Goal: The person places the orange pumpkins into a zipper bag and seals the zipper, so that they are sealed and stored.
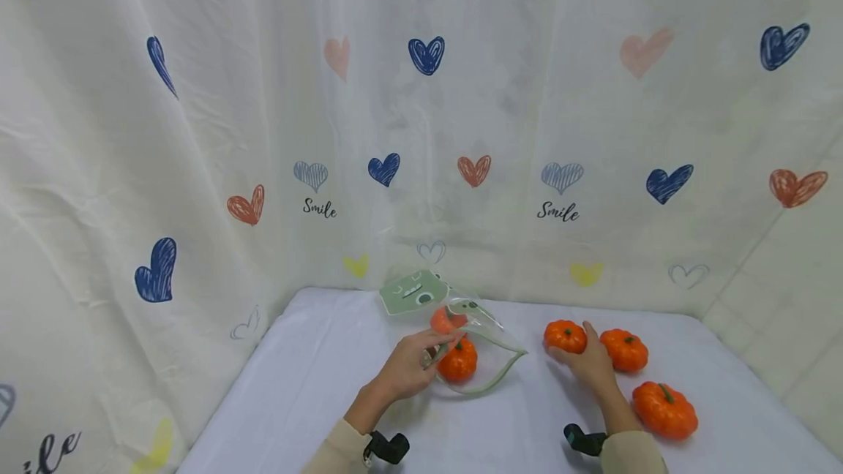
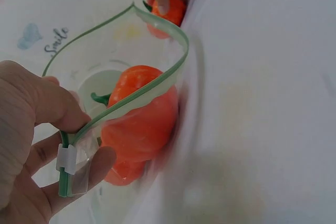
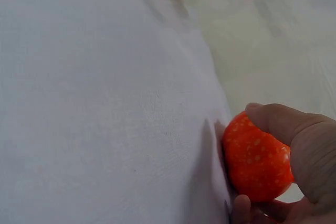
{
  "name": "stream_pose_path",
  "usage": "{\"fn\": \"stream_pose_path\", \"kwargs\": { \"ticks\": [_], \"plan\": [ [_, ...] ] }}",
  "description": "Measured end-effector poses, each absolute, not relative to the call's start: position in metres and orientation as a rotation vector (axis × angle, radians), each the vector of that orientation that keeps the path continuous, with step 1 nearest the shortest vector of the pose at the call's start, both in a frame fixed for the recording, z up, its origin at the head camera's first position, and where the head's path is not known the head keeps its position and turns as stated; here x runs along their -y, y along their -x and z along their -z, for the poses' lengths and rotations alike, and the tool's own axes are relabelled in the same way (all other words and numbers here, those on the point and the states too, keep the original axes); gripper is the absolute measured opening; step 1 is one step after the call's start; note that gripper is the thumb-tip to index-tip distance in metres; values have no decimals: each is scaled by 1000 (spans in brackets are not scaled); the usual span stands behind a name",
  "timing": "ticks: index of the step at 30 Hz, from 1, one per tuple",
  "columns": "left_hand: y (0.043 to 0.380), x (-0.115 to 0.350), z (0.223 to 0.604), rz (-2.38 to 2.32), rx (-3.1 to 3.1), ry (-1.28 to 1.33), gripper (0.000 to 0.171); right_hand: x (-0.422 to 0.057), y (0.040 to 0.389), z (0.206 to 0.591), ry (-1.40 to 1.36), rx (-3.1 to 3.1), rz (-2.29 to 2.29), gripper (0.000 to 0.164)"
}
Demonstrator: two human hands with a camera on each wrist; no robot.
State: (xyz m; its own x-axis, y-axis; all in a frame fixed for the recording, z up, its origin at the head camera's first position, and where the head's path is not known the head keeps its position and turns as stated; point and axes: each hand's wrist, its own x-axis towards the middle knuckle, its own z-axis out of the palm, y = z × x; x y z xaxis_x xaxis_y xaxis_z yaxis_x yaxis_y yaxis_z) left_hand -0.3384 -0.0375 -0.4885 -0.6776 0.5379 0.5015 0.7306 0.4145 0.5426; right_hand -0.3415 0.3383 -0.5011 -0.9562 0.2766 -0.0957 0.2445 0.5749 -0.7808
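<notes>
My left hand (image 1: 411, 364) pinches the green-edged mouth of a clear zip bag (image 1: 507, 369) beside its white slider (image 2: 66, 159). The bag lies with its mouth spread towards me, its far end printed with a pale green face. Inside it are two small orange toy pumpkins, a nearer pumpkin (image 1: 459, 363) and a farther pumpkin (image 1: 444, 321). To the right, my right hand (image 1: 595, 366) grips another orange pumpkin (image 3: 257, 161) at the tabletop, thumb on one side and fingers on the other. The palm hides part of it in the right wrist view.
Two more pumpkins lie right of my right hand: a pumpkin (image 1: 626, 350) just beyond it and a larger-looking pumpkin (image 1: 665, 410) by the forearm. A white cloth covers the table (image 1: 316, 357). Behind it hangs a pale curtain (image 1: 500, 108) printed with hearts.
</notes>
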Motion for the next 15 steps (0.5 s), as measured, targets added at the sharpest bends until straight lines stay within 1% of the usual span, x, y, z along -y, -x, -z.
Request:
{"fn": "stream_pose_path", "kwargs": {
  "ticks": [3, 9, 15],
  "plan": [
    [340, 39, 490, 1112, 2422, 1110, 66, -340, 346, 502, 482, 2774, -1337, 120],
    [340, 40, 491, 1143, 2430, 1099, 67, -340, 345, 504, 496, 2776, -1332, 112],
    [341, 41, 490, 1151, 2411, 1093, 69, -338, 340, 503, 437, 2797, -1322, 112]
  ]
}}
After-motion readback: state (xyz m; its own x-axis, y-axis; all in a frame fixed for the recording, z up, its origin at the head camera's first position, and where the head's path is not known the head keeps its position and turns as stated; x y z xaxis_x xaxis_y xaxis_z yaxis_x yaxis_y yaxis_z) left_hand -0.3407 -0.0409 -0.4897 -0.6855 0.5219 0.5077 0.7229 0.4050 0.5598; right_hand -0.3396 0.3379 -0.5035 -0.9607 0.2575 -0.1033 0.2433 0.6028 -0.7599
